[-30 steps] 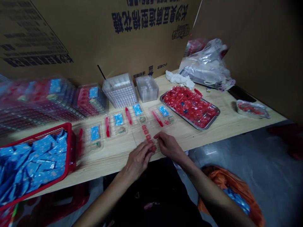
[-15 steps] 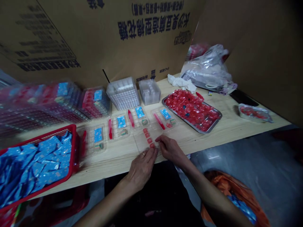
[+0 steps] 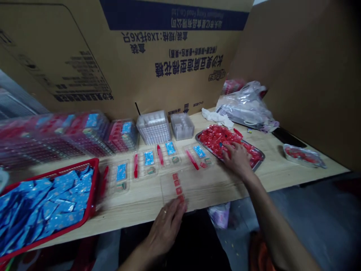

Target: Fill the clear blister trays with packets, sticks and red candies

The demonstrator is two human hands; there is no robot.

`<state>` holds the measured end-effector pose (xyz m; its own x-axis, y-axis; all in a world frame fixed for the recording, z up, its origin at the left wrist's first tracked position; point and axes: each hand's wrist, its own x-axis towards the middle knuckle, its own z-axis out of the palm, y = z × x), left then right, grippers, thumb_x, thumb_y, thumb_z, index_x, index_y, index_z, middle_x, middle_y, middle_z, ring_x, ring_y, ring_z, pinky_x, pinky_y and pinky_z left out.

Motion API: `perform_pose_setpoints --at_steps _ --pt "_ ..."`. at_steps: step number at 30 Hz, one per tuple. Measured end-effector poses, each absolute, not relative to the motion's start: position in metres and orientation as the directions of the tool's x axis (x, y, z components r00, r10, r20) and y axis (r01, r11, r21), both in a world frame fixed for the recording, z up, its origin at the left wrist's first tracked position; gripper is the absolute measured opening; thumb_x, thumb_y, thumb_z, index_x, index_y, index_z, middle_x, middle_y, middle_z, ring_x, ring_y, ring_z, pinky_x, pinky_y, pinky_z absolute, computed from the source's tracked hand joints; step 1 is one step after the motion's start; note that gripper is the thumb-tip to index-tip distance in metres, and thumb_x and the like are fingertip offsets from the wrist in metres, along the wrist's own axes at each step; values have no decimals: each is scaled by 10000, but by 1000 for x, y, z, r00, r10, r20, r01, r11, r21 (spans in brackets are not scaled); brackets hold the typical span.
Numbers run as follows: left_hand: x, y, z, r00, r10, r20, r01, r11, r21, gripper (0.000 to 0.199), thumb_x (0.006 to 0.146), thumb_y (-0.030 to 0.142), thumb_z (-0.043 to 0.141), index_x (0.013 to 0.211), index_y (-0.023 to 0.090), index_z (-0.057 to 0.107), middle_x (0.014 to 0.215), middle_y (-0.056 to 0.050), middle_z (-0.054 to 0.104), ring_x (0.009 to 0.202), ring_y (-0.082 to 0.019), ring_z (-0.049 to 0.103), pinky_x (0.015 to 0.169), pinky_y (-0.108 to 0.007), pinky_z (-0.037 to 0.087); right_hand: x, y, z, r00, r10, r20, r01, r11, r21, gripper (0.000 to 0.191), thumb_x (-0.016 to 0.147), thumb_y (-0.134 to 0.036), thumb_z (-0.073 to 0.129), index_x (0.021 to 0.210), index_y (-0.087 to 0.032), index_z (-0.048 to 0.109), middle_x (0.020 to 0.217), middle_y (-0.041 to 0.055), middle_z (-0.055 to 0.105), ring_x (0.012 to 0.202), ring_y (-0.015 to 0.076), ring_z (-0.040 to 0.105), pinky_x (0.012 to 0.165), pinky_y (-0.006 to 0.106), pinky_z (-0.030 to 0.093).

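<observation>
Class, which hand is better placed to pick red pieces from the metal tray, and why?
Right, probably: the right hand lies on the red pieces in the metal tray; the left hand sits away at the clear plastic tray.

On a wooden table (image 3: 214, 192), a basket (image 3: 96, 177) of packets (image 3: 47, 207) sits at lower left, clear trays (image 3: 121, 174) run across the center, and a metal tray (image 3: 261, 158) of wrapped sweets (image 3: 214, 139) lies right, under the right hand (image 3: 237, 160); stacked trays (image 3: 56, 137) stand upper left, before a cardboard sheet (image 3: 141, 45).
</observation>
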<state>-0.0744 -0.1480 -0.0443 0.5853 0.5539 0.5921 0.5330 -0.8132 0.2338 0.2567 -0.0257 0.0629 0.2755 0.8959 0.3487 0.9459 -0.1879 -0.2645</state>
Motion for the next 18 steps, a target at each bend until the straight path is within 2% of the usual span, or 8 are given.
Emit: perform_pose_setpoints --at_steps 2,5,8,11,13,14,16,18 --pt "-75 -149 -42 614 556 560 544 -812 209 657 951 47 410 1574 153 230 1363 -180 609 1258 -256 590 953 -380 572 242 -34 65 158 922 353 944 -36 -329 351 909 -296 502 1186 -170 677 1327 191 576 1214 349 532 975 509 439" --pt "-81 -151 -28 644 551 531 534 -820 203 662 941 11 358 1576 140 224 1389 -174 595 1275 -254 573 948 -375 565 212 -63 60 2 976 219 799 130 -587 330 928 -333 445 1124 -178 661 1044 129 697 886 239 666 780 371 519" --pt "-94 -148 -6 603 564 564 549 -806 218 657 946 44 419 1572 134 241 1377 -173 604 1276 -253 565 970 -374 543 184 -97 45 -54 998 -36 632 6 -775 291 920 -378 430 954 -186 646 734 44 676 614 180 637 604 305 486" --pt "-103 -135 14 414 597 687 616 -740 271 681 926 41 497 1561 171 290 1294 -147 649 1206 -224 601 984 -337 522 157 -125 28 -97 940 -327 423 -259 -869 297 883 -457 504 888 -182 617 638 12 635 531 168 614 504 270 433" --pt "-101 -125 23 232 633 739 627 -678 384 660 916 47 530 1531 216 362 1260 -121 652 1155 -214 621 959 -323 532 136 -135 24 -173 879 -444 161 -419 -893 368 842 -510 606 1006 -181 618 735 31 686 625 184 672 539 273 466" --pt "-96 -121 26 134 667 733 605 -641 473 619 922 66 536 1503 235 407 1259 -111 645 1143 -213 626 946 -321 539 126 -137 25 -221 865 -451 1 -463 -887 425 820 -515 658 1089 -190 608 849 55 721 738 201 708 616 295 508" --pt "-80 -113 30 -52 760 647 490 -546 680 503 953 139 528 1441 252 477 1277 -97 628 1142 -213 631 948 -324 545 106 -133 33 -273 893 -358 -315 -434 -844 520 792 -484 726 1217 -226 574 1151 100 709 1036 234 696 857 368 530" --pt "-59 -108 32 -188 835 517 324 -444 835 424 983 218 512 1406 248 492 1270 -88 632 1111 -199 651 941 -309 553 94 -120 43 -226 950 -214 -518 -303 -800 540 780 -452 735 1252 -258 557 1365 102 611 1255 255 587 1034 419 457"
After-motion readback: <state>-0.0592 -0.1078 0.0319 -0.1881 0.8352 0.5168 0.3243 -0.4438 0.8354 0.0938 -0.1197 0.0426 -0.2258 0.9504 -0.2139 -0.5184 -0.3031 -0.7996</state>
